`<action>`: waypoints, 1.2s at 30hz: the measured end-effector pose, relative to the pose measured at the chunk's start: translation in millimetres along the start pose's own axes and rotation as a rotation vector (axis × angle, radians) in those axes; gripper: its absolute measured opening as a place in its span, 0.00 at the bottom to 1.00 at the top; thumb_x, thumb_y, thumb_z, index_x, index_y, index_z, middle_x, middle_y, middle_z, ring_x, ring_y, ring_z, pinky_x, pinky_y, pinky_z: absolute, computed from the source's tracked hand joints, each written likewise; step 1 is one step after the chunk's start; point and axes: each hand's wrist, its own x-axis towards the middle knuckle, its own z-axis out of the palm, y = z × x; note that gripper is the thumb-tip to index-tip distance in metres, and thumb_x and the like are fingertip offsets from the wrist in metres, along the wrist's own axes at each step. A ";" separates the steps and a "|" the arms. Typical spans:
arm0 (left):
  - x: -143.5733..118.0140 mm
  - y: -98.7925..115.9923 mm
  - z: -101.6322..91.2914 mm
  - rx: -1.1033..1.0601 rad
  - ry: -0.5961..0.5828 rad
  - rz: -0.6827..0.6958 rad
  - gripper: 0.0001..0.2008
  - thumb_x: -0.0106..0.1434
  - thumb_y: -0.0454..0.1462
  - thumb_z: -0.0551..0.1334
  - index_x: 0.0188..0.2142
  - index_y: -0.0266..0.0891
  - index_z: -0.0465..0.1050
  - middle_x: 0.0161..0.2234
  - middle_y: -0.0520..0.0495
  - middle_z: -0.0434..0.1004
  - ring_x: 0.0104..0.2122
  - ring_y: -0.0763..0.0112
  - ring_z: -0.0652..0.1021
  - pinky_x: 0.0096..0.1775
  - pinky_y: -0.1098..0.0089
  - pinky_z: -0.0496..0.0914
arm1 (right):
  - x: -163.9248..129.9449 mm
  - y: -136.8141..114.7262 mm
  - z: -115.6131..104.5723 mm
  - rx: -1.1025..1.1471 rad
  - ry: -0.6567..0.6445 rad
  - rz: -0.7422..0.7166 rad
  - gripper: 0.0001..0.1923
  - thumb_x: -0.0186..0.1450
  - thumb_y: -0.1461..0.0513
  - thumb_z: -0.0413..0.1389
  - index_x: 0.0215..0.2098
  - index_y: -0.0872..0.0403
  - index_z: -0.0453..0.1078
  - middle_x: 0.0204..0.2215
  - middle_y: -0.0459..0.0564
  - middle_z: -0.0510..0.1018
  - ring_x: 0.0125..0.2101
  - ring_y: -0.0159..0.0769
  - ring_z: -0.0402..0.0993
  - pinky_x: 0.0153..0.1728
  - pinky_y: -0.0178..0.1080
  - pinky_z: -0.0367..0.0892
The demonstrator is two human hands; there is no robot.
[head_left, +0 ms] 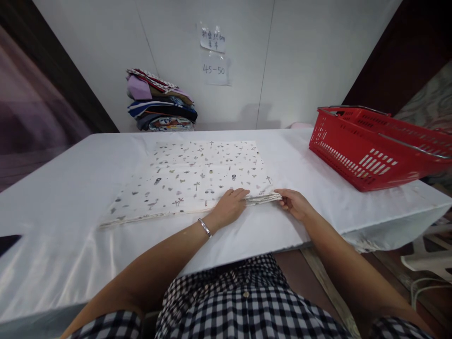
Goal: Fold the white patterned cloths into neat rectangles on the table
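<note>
Left hand point(229, 205) flat, right hand point(294, 202) pinching patterned cloth point(197, 176); white table point(70, 226), red basket point(370, 146).

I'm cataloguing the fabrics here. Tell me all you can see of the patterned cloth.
The patterned cloth is off-white fabric printed with small dark motifs, folded flat in layers on the white table. The left hand presses its near edge; the right hand pinches the stacked layers at its near right corner.

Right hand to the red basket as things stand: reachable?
Probably yes. The right hand pinches the near right corner of the patterned cloth, and only bare tabletop lies between it and the red basket. It would have to let go first.
</note>
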 end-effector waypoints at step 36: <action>0.6 21.3 4.1 0.099 0.064 0.115 0.10 0.66 0.28 0.49 0.40 0.36 0.68 0.39 0.44 0.74 0.48 0.64 0.69 0.53 0.57 0.61 | -14.2 0.4 -8.8 -0.415 0.096 -0.013 0.12 0.55 0.55 0.59 0.29 0.57 0.74 0.14 0.44 0.68 0.15 0.25 0.59 0.12 0.29 0.50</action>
